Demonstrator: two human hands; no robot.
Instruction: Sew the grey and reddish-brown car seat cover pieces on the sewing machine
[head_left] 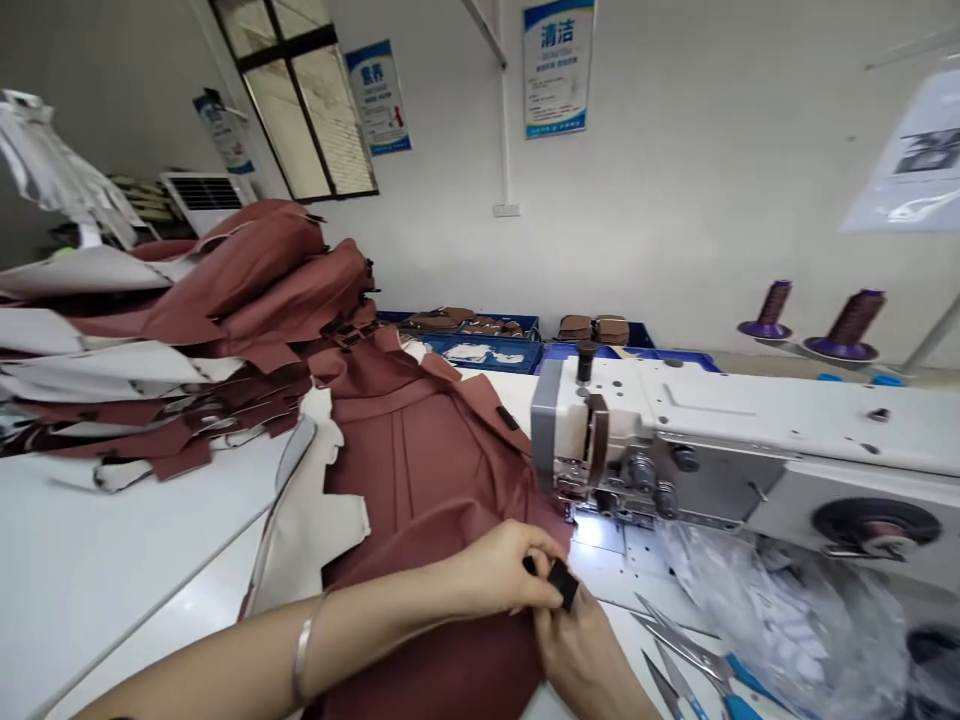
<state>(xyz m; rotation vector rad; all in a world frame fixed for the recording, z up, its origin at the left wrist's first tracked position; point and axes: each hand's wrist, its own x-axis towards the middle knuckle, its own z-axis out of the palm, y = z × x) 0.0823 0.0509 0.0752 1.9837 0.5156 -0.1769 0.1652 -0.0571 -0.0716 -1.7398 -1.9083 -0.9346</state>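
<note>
A short black fabric strip (562,585) is pinched between my two hands, close in front of the sewing machine's needle area. My left hand (510,572) comes in from the left, its thumb and fingers closed on the strip. From below, my right hand (579,640) grips the same strip, some of its fingers hidden behind the left hand. Under both hands spreads a maroon sewn cover (442,455) with a pale backing, its edge reaching the machine head. The white sewing machine (720,410) stands just right, its lamp lighting the needle plate.
Scissors (694,650) lie right of my hands, beside a crumpled clear plastic bag (795,600). A tall pile of maroon covers (247,280) fills the left side. Blue bins (517,352) with cut brown pieces stand behind the table. Thread cones (855,318) rise behind the machine.
</note>
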